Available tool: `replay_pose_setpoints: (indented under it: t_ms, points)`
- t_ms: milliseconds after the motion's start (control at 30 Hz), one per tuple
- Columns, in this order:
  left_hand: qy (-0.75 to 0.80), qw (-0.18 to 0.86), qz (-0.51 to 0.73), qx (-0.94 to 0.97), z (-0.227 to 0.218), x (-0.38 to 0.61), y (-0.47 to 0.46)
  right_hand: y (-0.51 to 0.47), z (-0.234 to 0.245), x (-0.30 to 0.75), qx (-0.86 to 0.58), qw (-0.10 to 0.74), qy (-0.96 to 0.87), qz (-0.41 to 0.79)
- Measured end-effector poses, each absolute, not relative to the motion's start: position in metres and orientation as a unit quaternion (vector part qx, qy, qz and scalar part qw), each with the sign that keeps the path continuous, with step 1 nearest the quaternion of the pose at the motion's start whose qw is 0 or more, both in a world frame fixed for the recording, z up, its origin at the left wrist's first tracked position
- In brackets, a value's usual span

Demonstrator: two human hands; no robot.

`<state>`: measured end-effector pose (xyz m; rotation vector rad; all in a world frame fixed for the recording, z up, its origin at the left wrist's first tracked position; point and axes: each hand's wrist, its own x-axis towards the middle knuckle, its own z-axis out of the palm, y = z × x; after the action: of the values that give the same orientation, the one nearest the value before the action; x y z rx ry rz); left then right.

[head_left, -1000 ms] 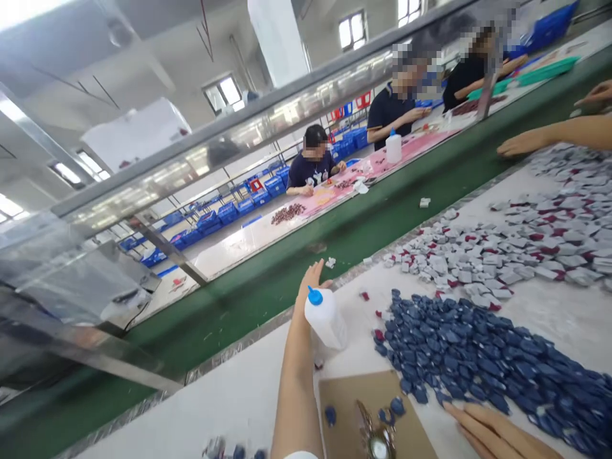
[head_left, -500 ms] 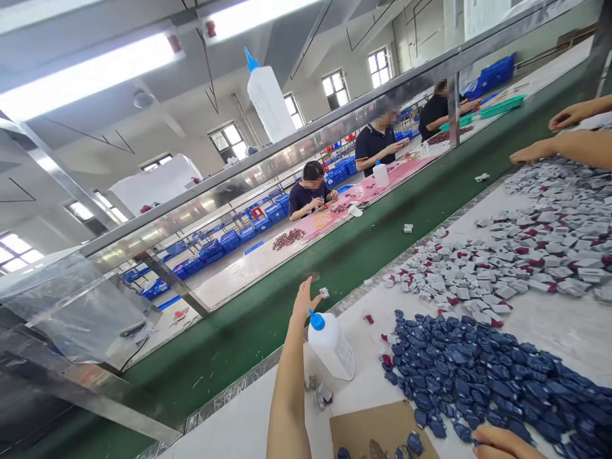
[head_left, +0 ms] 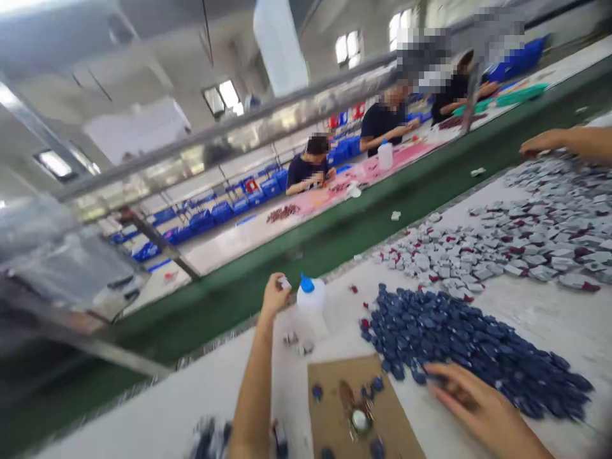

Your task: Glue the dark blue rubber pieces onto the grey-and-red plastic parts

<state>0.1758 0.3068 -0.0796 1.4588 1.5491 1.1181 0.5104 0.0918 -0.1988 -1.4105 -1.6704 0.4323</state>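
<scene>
My left hand is stretched forward near the table's far edge, its fingers closed on a small grey and red piece. Right beside it stands a white glue bottle with a blue cap. My right hand lies at the near edge of a heap of dark blue pieces, fingers spread and touching them; the frame is blurred there. A brown cardboard sheet lies between my arms with a few blue pieces and a small metal part on it.
A wide pile of grey and red pieces covers the right of the white table. A green conveyor belt runs beyond it. Another person's hand reaches into the grey pile. Other people work at a pink-topped table across the belt.
My left hand was open and reaching past the bottle; it now has a small grey piece in its fingers. My right hand has moved up onto the blue heap. The camera has tilted down.
</scene>
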Motion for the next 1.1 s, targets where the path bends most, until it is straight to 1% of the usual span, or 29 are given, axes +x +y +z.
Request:
replay_pose_setpoints:
  t_ms: [67,167,300,400,567,700,800,1000,1067,1100]
  points:
    - [0.614,0.412,0.479,0.473,-0.079,0.148,0.251,0.086,-0.175,0.504,-0.545,0.418,-0.684,0.244]
    - [0.626,0.455,0.544,0.323,-0.081,0.126,0.157,0.087,-0.149,0.493,-0.47,0.372,-0.753,0.272]
    - [0.619,0.479,0.597,0.177,-0.089,0.15,0.048,0.098,-0.138,0.475,-0.366,0.336,-0.835,0.236]
    - [0.611,0.471,0.625,0.116,-0.103,0.188,-0.001,0.104,-0.139,0.455,-0.314,0.308,-0.875,0.202]
    - [0.562,0.436,0.703,-0.011,-0.112,0.236,-0.022,0.108,-0.14,0.429,-0.272,0.276,-0.911,0.142]
    - [0.571,0.439,0.693,-0.015,-0.102,0.248,-0.021,0.111,-0.138,0.419,-0.261,0.26,-0.92,0.133]
    - [0.577,0.442,0.686,-0.02,-0.1,0.25,-0.022,0.114,-0.14,0.414,-0.26,0.256,-0.919,0.152]
    - [0.562,0.462,0.684,-0.05,-0.11,0.258,-0.023,0.114,-0.146,0.412,-0.269,0.264,-0.9,0.22]
    - [0.555,0.477,0.68,-0.044,-0.11,0.261,-0.022,0.112,-0.139,0.413,-0.297,0.275,-0.877,0.26]
    - [0.552,0.486,0.677,-0.037,-0.109,0.263,-0.021,0.11,-0.133,0.412,-0.321,0.287,-0.852,0.299]
